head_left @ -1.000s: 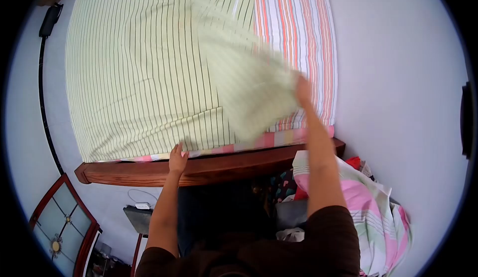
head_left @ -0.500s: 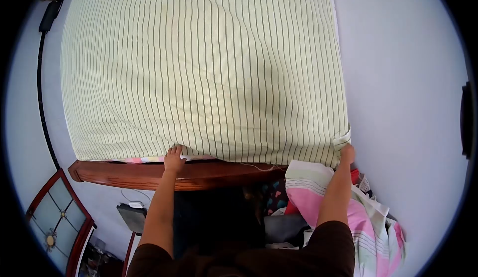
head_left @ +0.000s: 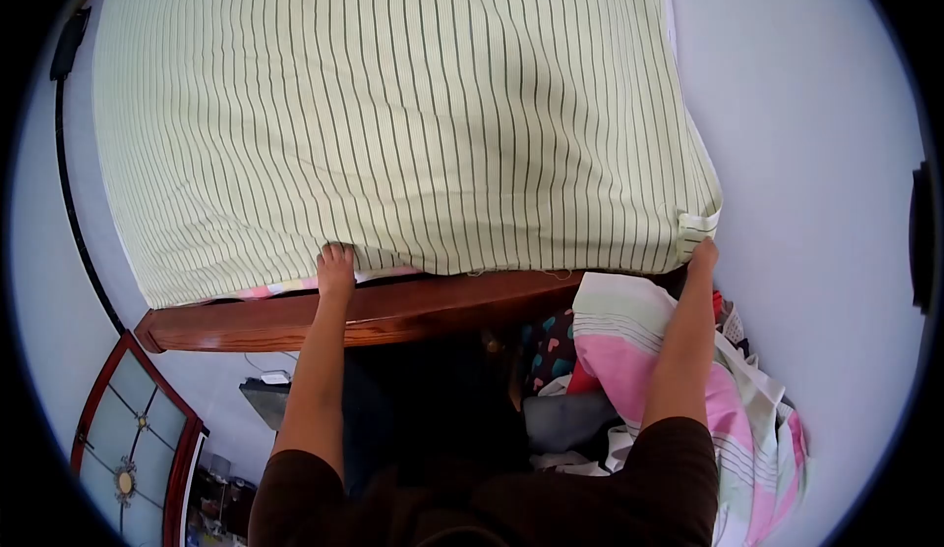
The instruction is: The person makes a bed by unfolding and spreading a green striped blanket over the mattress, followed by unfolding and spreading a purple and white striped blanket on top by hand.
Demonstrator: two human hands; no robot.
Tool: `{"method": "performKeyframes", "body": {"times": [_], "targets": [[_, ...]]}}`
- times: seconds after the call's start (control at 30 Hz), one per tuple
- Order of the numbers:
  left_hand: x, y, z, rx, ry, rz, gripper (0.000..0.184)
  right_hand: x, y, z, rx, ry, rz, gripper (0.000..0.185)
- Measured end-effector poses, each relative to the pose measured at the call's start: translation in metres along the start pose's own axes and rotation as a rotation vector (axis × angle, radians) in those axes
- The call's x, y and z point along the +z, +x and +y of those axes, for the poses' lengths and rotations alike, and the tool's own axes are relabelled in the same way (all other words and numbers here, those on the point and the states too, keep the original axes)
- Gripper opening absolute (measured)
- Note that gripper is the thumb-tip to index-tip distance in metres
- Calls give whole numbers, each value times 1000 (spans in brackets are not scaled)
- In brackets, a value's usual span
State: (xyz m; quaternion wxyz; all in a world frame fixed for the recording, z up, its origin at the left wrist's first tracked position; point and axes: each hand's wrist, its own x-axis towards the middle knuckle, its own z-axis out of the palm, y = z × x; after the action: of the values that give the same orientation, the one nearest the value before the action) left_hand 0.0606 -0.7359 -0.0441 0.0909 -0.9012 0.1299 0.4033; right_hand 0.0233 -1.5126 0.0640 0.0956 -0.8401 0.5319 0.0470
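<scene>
A pale green sheet with dark stripes (head_left: 393, 124) covers the bed, with soft wrinkles near its front edge. My right hand (head_left: 704, 250) is closed on the sheet's front right corner, where a small flap is folded over. At the front edge, left of the middle, my left hand (head_left: 335, 256) touches the sheet; its fingertips are at the hem and I cannot make out whether they grip it. A strip of pink and yellow fabric (head_left: 285, 287) shows under the hem beside it.
A wooden bed rail (head_left: 256, 327) runs along the front. Pink, white and green striped bedding (head_left: 629, 336) lies heaped at the right, by a grey item (head_left: 565, 421). A glass-panelled door (head_left: 133, 439) stands lower left. A wall (head_left: 796, 154) borders the right.
My right hand has carried the sheet's corner rightward and down over the orange-striped layer, then a little up and outward. My left hand remains near the front edge.
</scene>
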Motion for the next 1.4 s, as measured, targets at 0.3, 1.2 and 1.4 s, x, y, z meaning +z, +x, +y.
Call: {"method": "performKeyframes", "body": {"times": [0.3,1.2,1.4], "targets": [[40,12,8,219,358,76,27,37,-80,-132,-558,-635,29,47],[-47,17,7,146,-262,428,52,158,-166,-309,-1230,-787,-263,61],[14,-30,-44,-83,-61,120,46,168,-172,-286,-954,-547,-114,59]]}}
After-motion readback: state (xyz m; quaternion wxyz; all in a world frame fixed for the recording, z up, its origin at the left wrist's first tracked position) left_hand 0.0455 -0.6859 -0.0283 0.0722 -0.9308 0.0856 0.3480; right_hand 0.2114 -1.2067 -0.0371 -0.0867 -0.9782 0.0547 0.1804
